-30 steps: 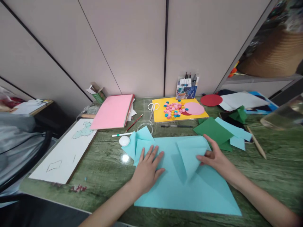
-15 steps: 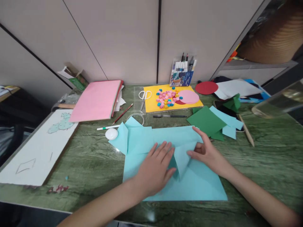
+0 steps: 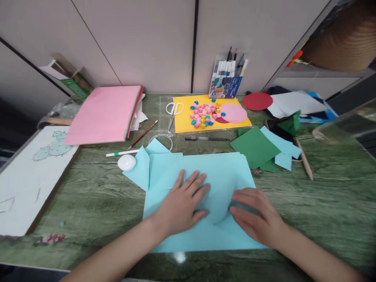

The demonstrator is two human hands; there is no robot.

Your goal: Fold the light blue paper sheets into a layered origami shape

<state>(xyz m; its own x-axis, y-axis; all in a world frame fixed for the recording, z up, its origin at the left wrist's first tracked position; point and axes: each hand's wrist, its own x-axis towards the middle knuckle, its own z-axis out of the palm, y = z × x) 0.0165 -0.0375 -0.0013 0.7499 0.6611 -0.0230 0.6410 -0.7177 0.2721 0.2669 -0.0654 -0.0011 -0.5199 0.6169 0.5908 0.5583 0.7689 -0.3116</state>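
Observation:
A large light blue sheet of paper [image 3: 205, 239] lies on the table in front of me. On it rests a smaller light blue piece [image 3: 220, 176], curled up along its right side. My left hand [image 3: 183, 203] presses down on this piece with fingers spread. At its raised right edge, my right hand [image 3: 258, 215] pinches the paper between thumb and fingers. To the left, a folded light blue paper [image 3: 164, 168] with pointed flaps overlaps the sheet. A white egg-shaped object [image 3: 127, 162] sits on its left flap.
White-handled scissors [image 3: 174, 109], a yellow sheet [image 3: 182, 123] bearing pink, blue and yellow balls, and a black pen [image 3: 208, 138] lie behind. Green paper [image 3: 255, 149] is at right. A pink paper stack [image 3: 105, 113] and a cactus drawing [image 3: 32, 188] lie left.
My right hand has moved down and toward me, bringing the paper's edge along; the sharp lifted flap is now a smoother curl. The left hand remains pressed on the paper. The view has shifted slightly.

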